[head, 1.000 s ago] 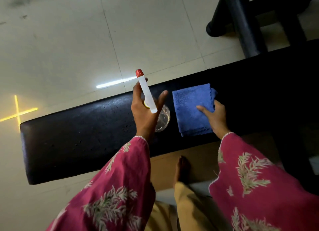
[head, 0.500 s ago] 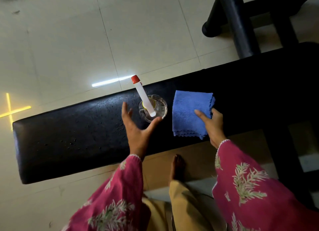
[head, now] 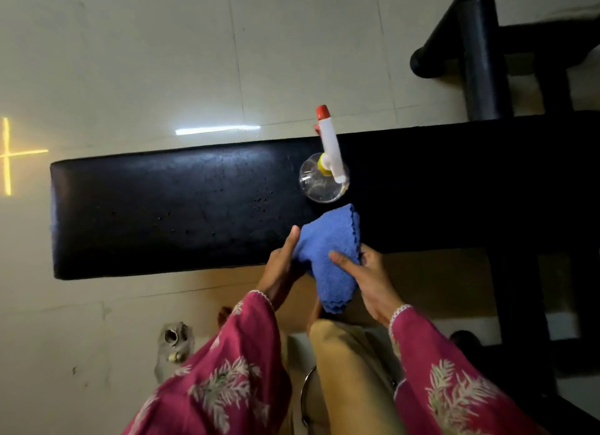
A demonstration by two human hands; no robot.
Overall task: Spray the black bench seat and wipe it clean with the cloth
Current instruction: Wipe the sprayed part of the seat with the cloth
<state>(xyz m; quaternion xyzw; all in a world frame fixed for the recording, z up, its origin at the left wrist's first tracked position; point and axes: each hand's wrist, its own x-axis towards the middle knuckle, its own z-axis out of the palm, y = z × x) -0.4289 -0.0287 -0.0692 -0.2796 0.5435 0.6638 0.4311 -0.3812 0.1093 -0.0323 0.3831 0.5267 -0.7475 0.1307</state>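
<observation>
floor: pale tiles [head: 146, 61] all round, a bright streak of reflected light and a yellow cross mark on the left; we see no part of the task here.
counter: the black bench seat [head: 156, 213] runs left to right across the middle. We see droplets speckled over its centre, up to just left of the bottle, so we judge the spray step done, at least for that stretch. The right part is too dark for us to tell wet from dry.
other frame: black bars and a padded roller [head: 483, 61] top right; not part of the job.
sleeves: pink patterned sleeves [head: 240, 363] reach in from the bottom edge, both hands at the counter's near edge.
cloth: blue cloth [head: 331, 256], lifted and bunched between the two hands; its top corner sits over the seat close to the bottle, its lower end hangs past the near edge. It is not flat on the surface, so we judge wiping not yet begun.
left hand: left hand [head: 282, 265] closed round the cloth's left side, thumb up.
right hand: right hand [head: 367, 275] clamps the cloth's right side, thumb pressed across the front.
spray bottle: clear spray bottle [head: 324, 178], white nozzle with red tip, stands upright on the counter, just beyond the cloth, free of both hands.
left to do: we reckon the whole wipe remains; the bottle stands in the wipe's way.
</observation>
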